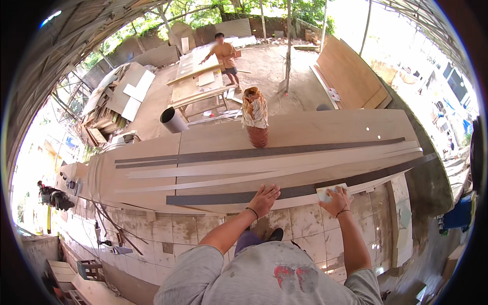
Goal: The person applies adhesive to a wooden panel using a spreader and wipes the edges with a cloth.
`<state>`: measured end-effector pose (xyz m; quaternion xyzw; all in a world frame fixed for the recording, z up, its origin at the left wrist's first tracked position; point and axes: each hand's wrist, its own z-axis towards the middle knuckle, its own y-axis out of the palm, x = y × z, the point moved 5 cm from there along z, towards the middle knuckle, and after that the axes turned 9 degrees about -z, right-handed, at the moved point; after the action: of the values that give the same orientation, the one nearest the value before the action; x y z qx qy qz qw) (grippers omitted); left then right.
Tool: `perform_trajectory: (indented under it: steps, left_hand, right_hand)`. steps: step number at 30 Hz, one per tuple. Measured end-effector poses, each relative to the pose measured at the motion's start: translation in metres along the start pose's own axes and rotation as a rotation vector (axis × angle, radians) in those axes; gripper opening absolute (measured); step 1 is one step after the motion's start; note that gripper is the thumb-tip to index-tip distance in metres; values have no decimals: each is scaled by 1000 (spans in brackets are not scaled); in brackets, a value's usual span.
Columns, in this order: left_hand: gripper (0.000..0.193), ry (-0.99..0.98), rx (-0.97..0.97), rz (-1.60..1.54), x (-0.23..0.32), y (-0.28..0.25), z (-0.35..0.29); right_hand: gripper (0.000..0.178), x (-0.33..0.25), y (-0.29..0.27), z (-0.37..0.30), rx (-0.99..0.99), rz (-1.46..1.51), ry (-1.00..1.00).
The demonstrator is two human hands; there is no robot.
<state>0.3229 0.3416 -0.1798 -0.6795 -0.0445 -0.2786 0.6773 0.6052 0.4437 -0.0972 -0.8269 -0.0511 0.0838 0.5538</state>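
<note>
A long dark grey strip (223, 199) lies along the near edge of the plywood-topped table (315, 124). My left hand (263, 200) rests on this strip with its fingers stretched out, holding nothing. Farther right on the same strip, my right hand (334, 203) grips a flat whitish pad (324, 193) pressed against the dark surface. Its exact kind is unclear, as my fingers cover part of it. Beyond my hands lie pale strips (203, 170) and another dark strip (284, 151). A reddish-brown container (257, 136) topped with crumpled, stained plastic stands upright at the table's far side.
Past the table, another person (223, 53) stands at a second worktable (190, 91) with boards. A dark-mouthed roll (173, 121) stands behind my table. Large plywood sheets (348, 76) lean at the back right. Tools (56, 195) sit at the left end.
</note>
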Motion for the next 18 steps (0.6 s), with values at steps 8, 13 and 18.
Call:
perform_trajectory:
  steps: [8,13,18]
  left_hand:
    - [44,38,90,-51,1,0,7]
    - [43,46,95,-55,10,1,17]
    - [44,-7,94,-55,26,9,43]
  right_hand:
    - [58,54,66,-15,112,-44,-255]
    - [53,74,77,-28,-60,1071,-27]
    - [65,82,84,-44,-274,1711,90]
